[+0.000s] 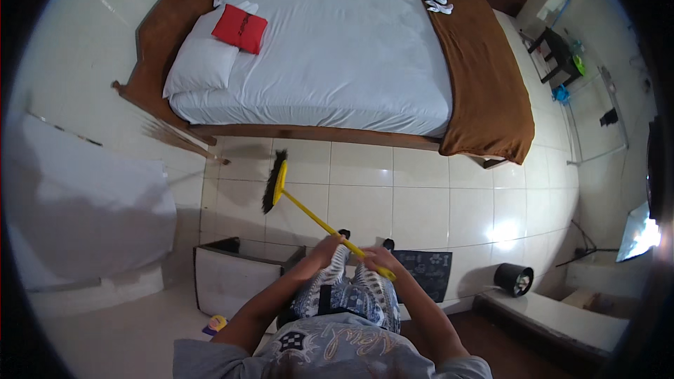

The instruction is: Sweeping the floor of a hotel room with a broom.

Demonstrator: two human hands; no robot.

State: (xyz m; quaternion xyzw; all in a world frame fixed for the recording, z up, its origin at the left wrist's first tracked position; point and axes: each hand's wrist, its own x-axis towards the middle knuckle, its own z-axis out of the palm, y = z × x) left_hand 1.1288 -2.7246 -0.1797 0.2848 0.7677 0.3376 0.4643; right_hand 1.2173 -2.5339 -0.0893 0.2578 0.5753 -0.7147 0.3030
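Note:
A yellow push broom (pixel 310 215) slants across the view in front of me. Lower on its handle, towards the brush, my left hand (pixel 330 250) is closed around it. My right hand (pixel 380 259) grips the same handle near its top end. The dark-bristled broom head (pixel 278 181) is over the pale floor tiles (pixel 358 166), to the left of my feet and close to the bed. Whether the bristles touch the floor is hard to tell.
Ahead stands a wooden bed (pixel 316 132) with white bedding and red cushions (pixel 239 29). A twig broom (pixel 184 142) leans at the left wall. An open box-like unit (pixel 237 279) is by my left leg, a dark mat (pixel 424 276) by my right. Further right sits a black bin (pixel 513 279).

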